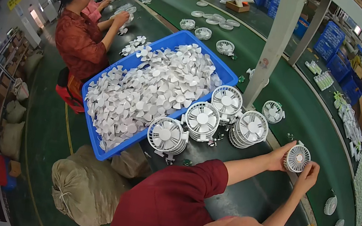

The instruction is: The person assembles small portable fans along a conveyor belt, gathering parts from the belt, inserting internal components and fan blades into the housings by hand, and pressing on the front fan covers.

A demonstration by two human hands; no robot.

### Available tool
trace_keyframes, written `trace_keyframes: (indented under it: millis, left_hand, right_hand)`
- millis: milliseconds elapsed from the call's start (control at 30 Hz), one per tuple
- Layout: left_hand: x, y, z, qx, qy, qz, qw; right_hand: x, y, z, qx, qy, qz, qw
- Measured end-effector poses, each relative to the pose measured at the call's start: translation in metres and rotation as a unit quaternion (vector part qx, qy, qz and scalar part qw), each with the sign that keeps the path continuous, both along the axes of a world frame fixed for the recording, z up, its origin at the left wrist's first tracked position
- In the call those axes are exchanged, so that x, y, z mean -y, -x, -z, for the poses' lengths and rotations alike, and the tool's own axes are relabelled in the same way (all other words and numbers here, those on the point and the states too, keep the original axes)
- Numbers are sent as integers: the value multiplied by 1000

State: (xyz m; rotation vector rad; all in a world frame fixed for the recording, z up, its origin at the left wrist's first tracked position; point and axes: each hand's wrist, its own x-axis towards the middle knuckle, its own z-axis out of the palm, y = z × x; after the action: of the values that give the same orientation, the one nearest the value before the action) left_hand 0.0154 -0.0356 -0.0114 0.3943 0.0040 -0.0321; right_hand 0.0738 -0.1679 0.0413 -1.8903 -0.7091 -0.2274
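At the right end of the bench, over the edge of the green belt, a round white fan housing [297, 159] is held up with its slotted grille in view. My left hand [281, 157] grips it from the left side, the fingers partly hidden behind it. Bent fingers of my right hand [308, 175] close on its lower right rim. Left of my hands stand several stacks of white fan housings with blades inside, the nearest stack [253, 126] beside a pale post. Small green circuit boards [214, 142] with wires lie among the stacks.
A blue bin [111, 153] heaped with white fan blades [146, 91] spans the bench. The pale post [272, 47] rises beside the green belt [295, 102], which carries loose housings and rings. A co-worker [78, 34] sits at the left; a tied sack [85, 187] stands below the bin.
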Motion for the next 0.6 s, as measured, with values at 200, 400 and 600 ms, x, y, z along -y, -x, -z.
trace_keyframes:
  millis: [200,400,600]
  left_hand:
    - [13,-6,-14,7,109,9,994]
    - [11,-9,-16,11,55,-9,998]
    - [15,2,-37,-13,-94,-133,987]
  right_hand:
    - [0,19,-6,180,122,-86,972]
    - [1,23,-19,121,69,-156,978]
    - [14,15,-21,-42,114,-178,976]
